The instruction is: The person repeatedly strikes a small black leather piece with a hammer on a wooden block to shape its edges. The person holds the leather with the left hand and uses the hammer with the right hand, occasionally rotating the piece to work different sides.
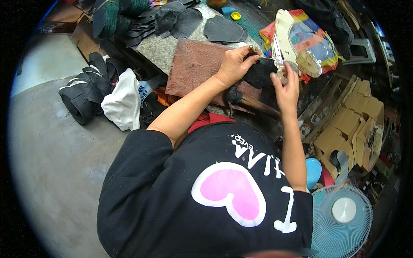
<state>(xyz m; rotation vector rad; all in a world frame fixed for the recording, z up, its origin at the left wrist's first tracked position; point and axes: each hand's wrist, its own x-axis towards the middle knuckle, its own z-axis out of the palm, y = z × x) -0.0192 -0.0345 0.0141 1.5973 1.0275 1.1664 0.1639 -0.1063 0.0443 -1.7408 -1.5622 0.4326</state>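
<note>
My left hand (234,65) is closed, thumb against fingers, round a short brass-coloured metal rod (252,48). Just below that rod lies a black, sole-shaped piece (260,74). At the piece's right end is my right hand (287,88), thumb and fingers apart, next to something small and pale that I cannot make out. Under both hands is a worn reddish-brown board (195,64). A hammer (258,104) with a wooden handle and dark head lies across the board's near edge, close to my body.
Several black cut pieces (187,23) lie along the back of the table. Pale curved templates (286,34) rest on a colourful plastic bag at the back right. A yellow cap (235,16) stands behind. Black strapped uppers (88,88) hang at left; a fan (342,219) and cardboard (348,124) are at right.
</note>
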